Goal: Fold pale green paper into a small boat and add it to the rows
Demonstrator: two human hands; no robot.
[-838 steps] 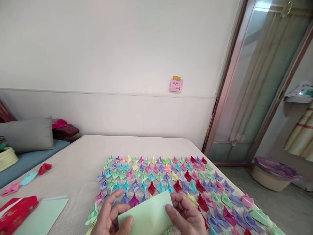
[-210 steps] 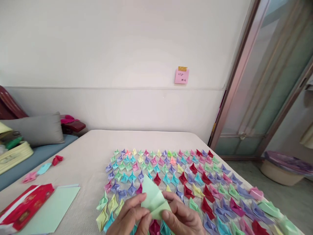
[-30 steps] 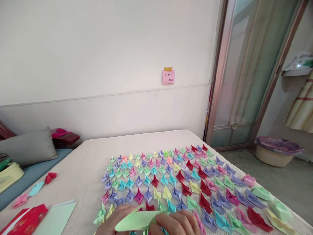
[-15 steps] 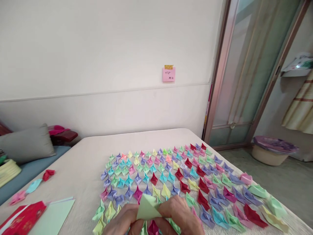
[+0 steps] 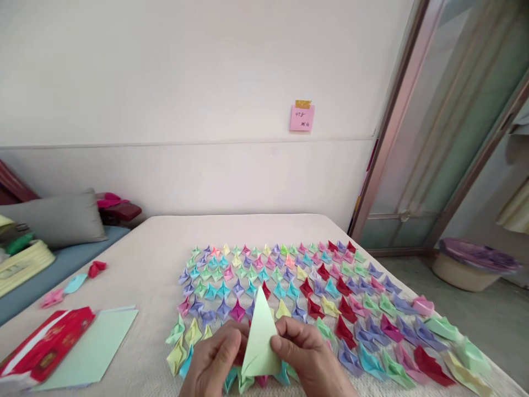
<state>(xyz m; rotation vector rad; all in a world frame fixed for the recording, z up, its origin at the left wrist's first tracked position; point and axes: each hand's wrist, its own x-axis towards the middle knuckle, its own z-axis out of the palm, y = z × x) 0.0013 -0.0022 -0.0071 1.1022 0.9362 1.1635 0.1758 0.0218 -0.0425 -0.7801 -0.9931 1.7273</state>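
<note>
A folded sheet of pale green paper point(image 5: 261, 342) stands upright between my hands as a tall, narrow triangle with its point up. My right hand point(image 5: 312, 355) pinches its right edge, thumb in front. My left hand point(image 5: 219, 353) is closed at the left edge, its fingers curling partly behind the paper and its thumb beside it; those fingertips are hidden. Beyond and below my hands, rows of small folded paper boats point(image 5: 237, 311) in many colours cover the pale bed surface point(image 5: 152, 275).
At left lie a red packet point(image 5: 49, 347), green paper sheets point(image 5: 103, 342) and a few loose folded pieces point(image 5: 75, 283). A grey cushion point(image 5: 61, 218) sits beyond. A pink note point(image 5: 302, 118) is taped to the wall. Right of the bed stand a sliding door point(image 5: 430, 138) and a covered tub point(image 5: 467, 270).
The green paper has turned from a wide, low shape to a tall upright triangle. My hands have shifted their grip on it. The view has swung slightly left and down.
</note>
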